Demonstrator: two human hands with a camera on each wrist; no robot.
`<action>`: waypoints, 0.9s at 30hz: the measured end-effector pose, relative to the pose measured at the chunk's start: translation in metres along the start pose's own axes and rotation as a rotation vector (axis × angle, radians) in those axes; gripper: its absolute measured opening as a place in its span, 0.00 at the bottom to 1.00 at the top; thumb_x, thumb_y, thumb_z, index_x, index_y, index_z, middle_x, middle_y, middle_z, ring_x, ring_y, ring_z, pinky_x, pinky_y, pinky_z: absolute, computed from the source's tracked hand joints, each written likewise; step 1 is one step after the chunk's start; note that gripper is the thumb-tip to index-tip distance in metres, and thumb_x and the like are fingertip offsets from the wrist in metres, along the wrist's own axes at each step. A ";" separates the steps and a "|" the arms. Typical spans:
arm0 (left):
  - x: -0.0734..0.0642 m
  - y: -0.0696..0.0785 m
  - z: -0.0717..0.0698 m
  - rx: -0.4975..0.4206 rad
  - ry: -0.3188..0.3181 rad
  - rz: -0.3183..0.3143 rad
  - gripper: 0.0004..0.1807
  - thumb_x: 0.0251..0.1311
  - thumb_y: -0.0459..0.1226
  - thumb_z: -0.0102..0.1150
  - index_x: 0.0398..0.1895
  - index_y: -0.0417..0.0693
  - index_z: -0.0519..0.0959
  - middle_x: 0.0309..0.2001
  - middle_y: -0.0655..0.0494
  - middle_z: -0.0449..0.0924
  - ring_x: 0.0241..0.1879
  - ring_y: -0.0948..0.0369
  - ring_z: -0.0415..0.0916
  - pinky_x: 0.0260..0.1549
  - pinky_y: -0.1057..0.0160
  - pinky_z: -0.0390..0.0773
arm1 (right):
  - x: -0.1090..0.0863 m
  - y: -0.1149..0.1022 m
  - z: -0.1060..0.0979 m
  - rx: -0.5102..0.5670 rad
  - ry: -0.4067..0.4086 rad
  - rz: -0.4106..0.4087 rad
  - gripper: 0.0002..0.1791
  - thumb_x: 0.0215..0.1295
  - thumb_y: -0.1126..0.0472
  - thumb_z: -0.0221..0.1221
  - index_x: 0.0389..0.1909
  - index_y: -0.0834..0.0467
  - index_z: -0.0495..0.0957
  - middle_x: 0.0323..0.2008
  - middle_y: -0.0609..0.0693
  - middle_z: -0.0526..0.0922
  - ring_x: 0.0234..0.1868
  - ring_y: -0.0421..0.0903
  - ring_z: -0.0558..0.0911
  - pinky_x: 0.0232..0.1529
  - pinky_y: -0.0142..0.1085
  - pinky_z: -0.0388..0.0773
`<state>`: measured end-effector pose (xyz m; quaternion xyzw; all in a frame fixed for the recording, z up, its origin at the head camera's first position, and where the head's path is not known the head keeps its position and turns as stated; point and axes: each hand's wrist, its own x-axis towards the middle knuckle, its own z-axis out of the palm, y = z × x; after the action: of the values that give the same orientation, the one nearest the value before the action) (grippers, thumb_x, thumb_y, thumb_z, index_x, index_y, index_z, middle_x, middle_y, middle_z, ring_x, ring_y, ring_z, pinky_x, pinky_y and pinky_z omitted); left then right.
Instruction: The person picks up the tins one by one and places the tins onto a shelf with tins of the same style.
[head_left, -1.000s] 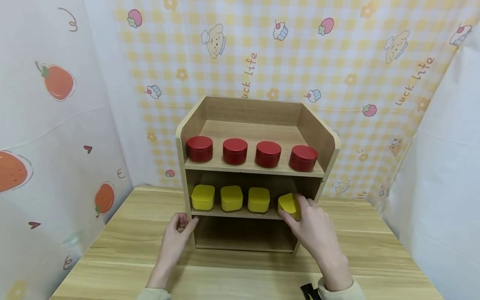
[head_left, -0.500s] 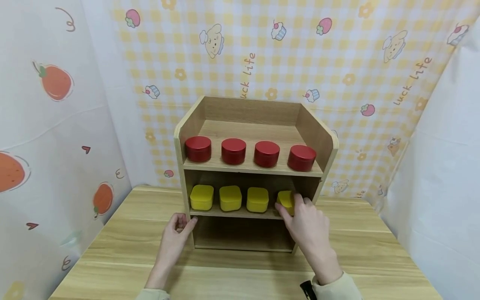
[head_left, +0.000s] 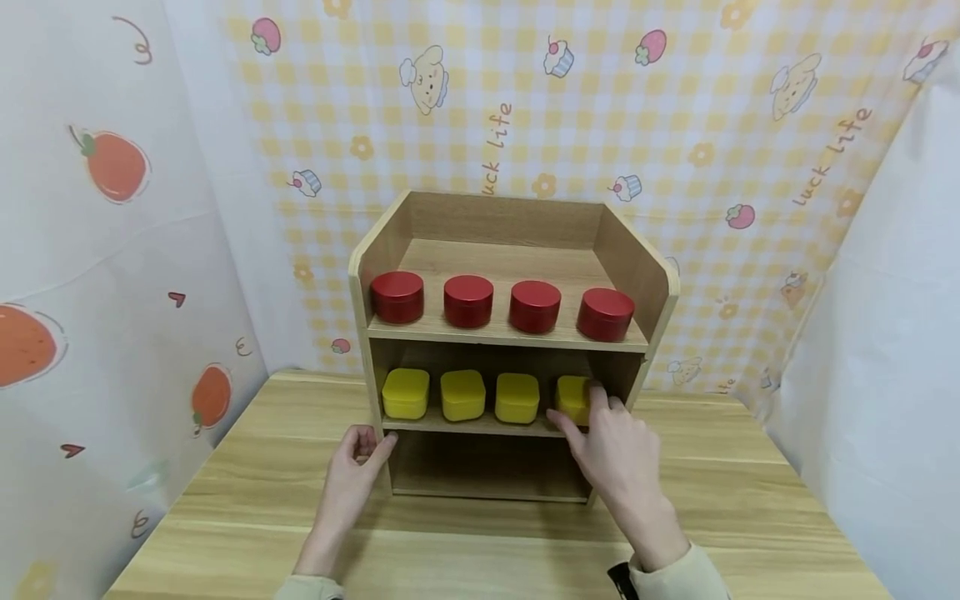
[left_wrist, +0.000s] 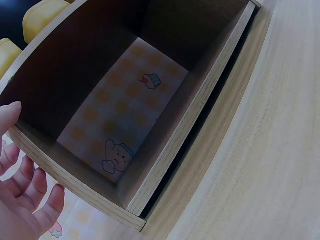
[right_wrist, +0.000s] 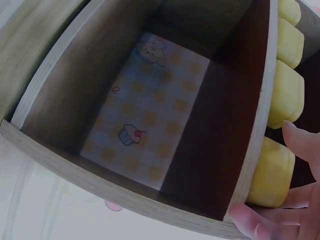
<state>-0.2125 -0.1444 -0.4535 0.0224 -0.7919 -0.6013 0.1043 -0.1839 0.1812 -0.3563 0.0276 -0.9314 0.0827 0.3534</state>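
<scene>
My left hand (head_left: pixel 354 467) holds the lower left side panel of a small wooden shelf (head_left: pixel 487 333), with the thumb at its front edge and the fingers outside. On the middle tier several yellow rounded-square tins stand in a row. My right hand (head_left: pixel 618 454) reaches to the rightmost yellow tin (head_left: pixel 572 398), which stands upright on the board. In the right wrist view the thumb (right_wrist: pixel 300 142) is spread a little apart from this tin (right_wrist: pixel 272 172). Its fingers (right_wrist: pixel 250 220) lie between the tin and the right side panel, partly hidden.
Several round red tins, one of them a rightmost red tin (head_left: pixel 605 314), line the front of the top tier. The lowest tier (head_left: pixel 487 467) is below. The shelf stands on a wood-grain table (head_left: pixel 262 483) before a checked cloth (head_left: pixel 465 125).
The rightmost yellow tin, tilted and turned a second ago, now stands straight and slightly further back in line with the others. My right thumb has moved off its front; my left hand stays put.
</scene>
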 end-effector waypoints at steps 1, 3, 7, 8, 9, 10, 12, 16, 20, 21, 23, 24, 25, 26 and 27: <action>-0.001 0.000 0.000 -0.005 0.003 0.004 0.18 0.65 0.46 0.62 0.43 0.43 0.69 0.39 0.52 0.70 0.41 0.60 0.67 0.40 0.67 0.68 | 0.000 0.000 -0.002 0.005 0.001 0.002 0.36 0.52 0.36 0.69 0.44 0.65 0.75 0.23 0.58 0.77 0.14 0.61 0.75 0.09 0.46 0.64; -0.001 -0.001 0.000 -0.018 0.010 0.014 0.18 0.64 0.47 0.63 0.43 0.43 0.70 0.39 0.52 0.70 0.41 0.59 0.67 0.40 0.67 0.69 | -0.001 -0.001 -0.006 0.023 0.005 0.007 0.36 0.52 0.37 0.69 0.46 0.65 0.75 0.24 0.58 0.77 0.15 0.62 0.76 0.09 0.47 0.65; -0.003 0.000 -0.001 -0.019 0.021 0.026 0.19 0.64 0.48 0.62 0.43 0.44 0.70 0.40 0.52 0.70 0.41 0.59 0.67 0.40 0.66 0.68 | -0.002 -0.003 -0.016 0.063 -0.008 0.019 0.36 0.53 0.38 0.68 0.50 0.62 0.75 0.28 0.57 0.78 0.17 0.62 0.77 0.10 0.48 0.66; -0.004 0.000 -0.001 -0.016 0.023 0.027 0.19 0.64 0.48 0.62 0.43 0.44 0.70 0.40 0.52 0.70 0.41 0.59 0.67 0.41 0.66 0.68 | -0.003 -0.003 -0.020 0.072 -0.015 0.023 0.35 0.54 0.38 0.68 0.51 0.62 0.75 0.29 0.57 0.79 0.17 0.62 0.77 0.11 0.48 0.67; -0.004 -0.001 -0.001 -0.013 0.025 0.026 0.19 0.64 0.48 0.62 0.43 0.44 0.70 0.40 0.52 0.70 0.41 0.59 0.67 0.41 0.67 0.68 | -0.004 -0.003 -0.023 0.079 -0.022 0.025 0.35 0.54 0.37 0.67 0.51 0.61 0.76 0.31 0.57 0.80 0.18 0.62 0.78 0.11 0.48 0.67; -0.004 -0.001 -0.001 -0.010 0.027 0.026 0.19 0.64 0.48 0.62 0.43 0.44 0.70 0.40 0.52 0.70 0.41 0.59 0.67 0.41 0.67 0.68 | -0.005 -0.003 -0.026 0.086 -0.031 0.027 0.34 0.55 0.37 0.67 0.52 0.60 0.76 0.34 0.58 0.81 0.19 0.62 0.78 0.11 0.48 0.66; -0.005 -0.001 -0.002 -0.005 0.030 0.025 0.19 0.64 0.48 0.62 0.42 0.44 0.70 0.39 0.52 0.70 0.41 0.59 0.67 0.41 0.67 0.68 | -0.006 -0.003 -0.033 0.099 -0.037 0.025 0.33 0.57 0.37 0.66 0.52 0.59 0.77 0.38 0.58 0.82 0.21 0.62 0.80 0.11 0.47 0.67; -0.003 0.000 -0.003 0.000 0.029 0.040 0.19 0.64 0.49 0.63 0.41 0.44 0.69 0.38 0.51 0.69 0.41 0.58 0.67 0.40 0.66 0.68 | -0.008 0.000 -0.044 0.134 -0.011 -0.004 0.29 0.59 0.40 0.65 0.51 0.59 0.79 0.43 0.58 0.82 0.28 0.61 0.82 0.15 0.50 0.71; -0.001 0.002 -0.007 0.025 0.014 0.054 0.20 0.63 0.49 0.63 0.41 0.43 0.69 0.38 0.51 0.70 0.41 0.58 0.67 0.41 0.65 0.68 | -0.014 0.008 -0.049 0.193 0.046 -0.048 0.25 0.59 0.46 0.66 0.49 0.61 0.80 0.47 0.58 0.81 0.44 0.59 0.82 0.29 0.56 0.77; -0.002 0.001 -0.008 0.038 0.008 0.051 0.20 0.63 0.49 0.64 0.41 0.44 0.69 0.38 0.51 0.70 0.41 0.58 0.67 0.42 0.65 0.68 | -0.015 0.011 -0.050 0.207 0.058 -0.055 0.24 0.59 0.47 0.67 0.48 0.61 0.80 0.47 0.58 0.81 0.47 0.59 0.80 0.34 0.57 0.77; -0.004 0.000 -0.010 0.073 -0.011 0.042 0.20 0.62 0.49 0.64 0.42 0.44 0.70 0.39 0.51 0.72 0.42 0.58 0.68 0.43 0.64 0.70 | -0.019 0.017 -0.051 0.239 0.069 -0.063 0.23 0.59 0.49 0.67 0.47 0.62 0.80 0.48 0.58 0.80 0.49 0.60 0.78 0.42 0.56 0.75; -0.004 -0.001 -0.011 0.089 -0.023 0.041 0.20 0.62 0.48 0.64 0.43 0.44 0.71 0.39 0.51 0.73 0.42 0.58 0.69 0.44 0.64 0.71 | -0.020 0.021 -0.052 0.253 0.074 -0.065 0.23 0.59 0.50 0.67 0.48 0.63 0.80 0.49 0.59 0.79 0.50 0.61 0.77 0.45 0.56 0.73; -0.005 -0.002 -0.012 0.101 -0.039 0.039 0.20 0.62 0.48 0.64 0.44 0.44 0.71 0.40 0.52 0.73 0.42 0.59 0.70 0.44 0.63 0.71 | -0.020 0.024 -0.053 0.264 0.078 -0.066 0.23 0.59 0.51 0.67 0.48 0.63 0.79 0.50 0.59 0.79 0.51 0.61 0.76 0.48 0.56 0.71; -0.005 -0.003 -0.013 0.116 -0.056 0.036 0.20 0.62 0.49 0.64 0.45 0.44 0.71 0.42 0.51 0.74 0.44 0.58 0.71 0.44 0.63 0.72 | -0.021 0.028 -0.054 0.272 0.078 -0.065 0.23 0.60 0.51 0.67 0.49 0.63 0.79 0.51 0.60 0.78 0.52 0.62 0.75 0.50 0.57 0.69; -0.006 -0.004 -0.014 0.129 -0.075 0.036 0.21 0.63 0.48 0.64 0.47 0.43 0.71 0.43 0.51 0.75 0.45 0.58 0.72 0.44 0.63 0.73 | -0.021 0.032 -0.055 0.282 0.076 -0.063 0.24 0.60 0.51 0.67 0.51 0.63 0.78 0.53 0.60 0.77 0.53 0.63 0.74 0.52 0.57 0.67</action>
<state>-0.2046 -0.1583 -0.4541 -0.0078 -0.8326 -0.5475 0.0837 -0.1353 0.2220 -0.3337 0.1033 -0.8952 0.2025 0.3833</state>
